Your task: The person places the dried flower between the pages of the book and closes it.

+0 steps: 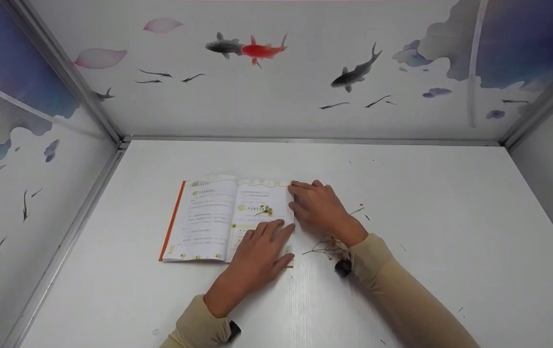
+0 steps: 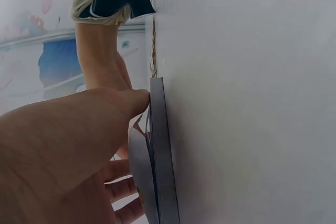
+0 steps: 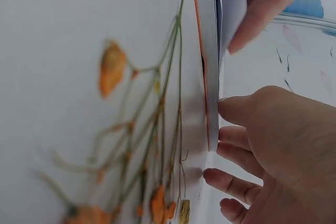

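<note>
Head camera: the book (image 1: 206,217) lies open on the white table (image 1: 426,203), a bit left of the middle, with both hands at its right side.
Left hand (image 1: 259,251): fingers mostly long and spread, resting on the low part of the right page (image 1: 261,195); it grips nothing.
Right hand (image 1: 322,208): fingers loose and a little bent, touching the right edge near the far corner; I can't see it pinch anything.
Page trouble: the paper could crease or rip if the right fingers tug its edge while the left hand pushes down.
Little sprig (image 1: 266,210): it seems to lie on the right page, but it may be printed. If real, it could get squashed if the left hand slips up.
Dry stems (image 1: 335,252): they lie by the right sleeve (image 1: 373,256) and could snap if that arm drops.
Book's way: the page tops point away from the person. The fold runs near to far, leaning slightly right; the book looks longest from left to right.
Sprig's way: blossom right, thin stem left.
</note>
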A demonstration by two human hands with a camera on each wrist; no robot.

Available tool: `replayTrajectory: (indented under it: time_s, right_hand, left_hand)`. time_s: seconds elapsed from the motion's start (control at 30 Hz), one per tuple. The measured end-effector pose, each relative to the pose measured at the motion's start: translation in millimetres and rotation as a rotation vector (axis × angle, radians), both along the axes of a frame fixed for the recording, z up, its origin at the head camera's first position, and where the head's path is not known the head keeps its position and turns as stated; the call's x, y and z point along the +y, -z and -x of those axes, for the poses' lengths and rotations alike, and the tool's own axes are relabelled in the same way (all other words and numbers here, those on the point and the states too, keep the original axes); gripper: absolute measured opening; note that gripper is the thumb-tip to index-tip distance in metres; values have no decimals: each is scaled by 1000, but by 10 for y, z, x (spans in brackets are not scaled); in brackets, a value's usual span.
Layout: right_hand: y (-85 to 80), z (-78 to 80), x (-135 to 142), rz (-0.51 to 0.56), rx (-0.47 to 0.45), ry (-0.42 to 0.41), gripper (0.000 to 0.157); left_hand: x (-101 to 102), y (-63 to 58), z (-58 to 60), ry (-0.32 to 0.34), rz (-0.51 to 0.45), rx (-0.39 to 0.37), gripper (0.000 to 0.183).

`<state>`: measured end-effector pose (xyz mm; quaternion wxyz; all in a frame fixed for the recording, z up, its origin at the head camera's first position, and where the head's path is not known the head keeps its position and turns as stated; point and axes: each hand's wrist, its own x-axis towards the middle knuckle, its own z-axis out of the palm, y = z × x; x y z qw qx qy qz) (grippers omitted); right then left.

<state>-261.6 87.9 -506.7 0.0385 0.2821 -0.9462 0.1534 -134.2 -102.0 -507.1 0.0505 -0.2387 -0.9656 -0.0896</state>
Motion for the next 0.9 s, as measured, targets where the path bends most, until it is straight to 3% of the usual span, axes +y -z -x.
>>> replayTrajectory:
  time_s: [0.17,0.37,0.7,0.9]
  right_hand:
    - [5,-11,13,38,24,-17,45]
    - [20,-23,21,7,18,-6,49]
    - [27,-45,61,12,56,61,41]
    - [20,-42,60,-6,29,78,48]
  left_hand:
    - [8,-2,5,9,-37,63,52]
    - [13,-12,22,4,-37,70,38]
    - [-22,-69,27,-53,-80,24,60]
    - [-44,-81,49,-61,-122,101,50]
